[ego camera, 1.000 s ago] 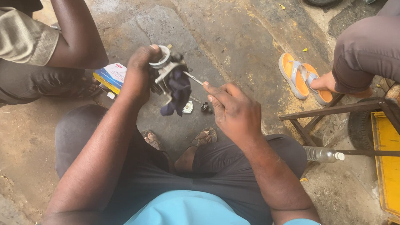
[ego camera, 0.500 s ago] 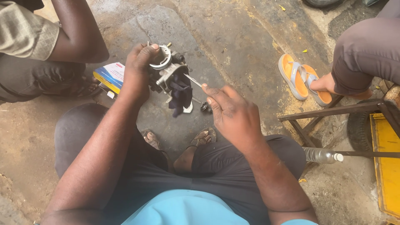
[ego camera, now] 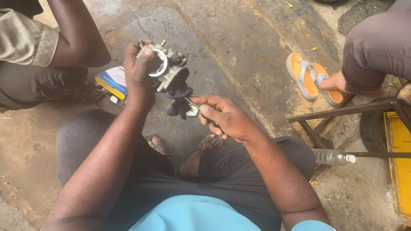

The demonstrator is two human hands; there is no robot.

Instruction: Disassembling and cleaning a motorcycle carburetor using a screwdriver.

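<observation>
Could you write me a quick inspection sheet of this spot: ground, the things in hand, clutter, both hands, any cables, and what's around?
Surface: stained, cracked concrete floor.
Job's things: metal carburetor-like part, dark rag hanging under it, thin tool.
Clutter: blue-yellow box, plastic bottle.
Hands: left hand grips the part; right hand holds the tool.
Cables: nothing seen.
Surroundings: seated person left, another's foot in orange sandals, metal frame.

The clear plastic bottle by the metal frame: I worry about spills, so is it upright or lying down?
Lying down: the bottle rests on its side on the ground, white cap on.
</observation>
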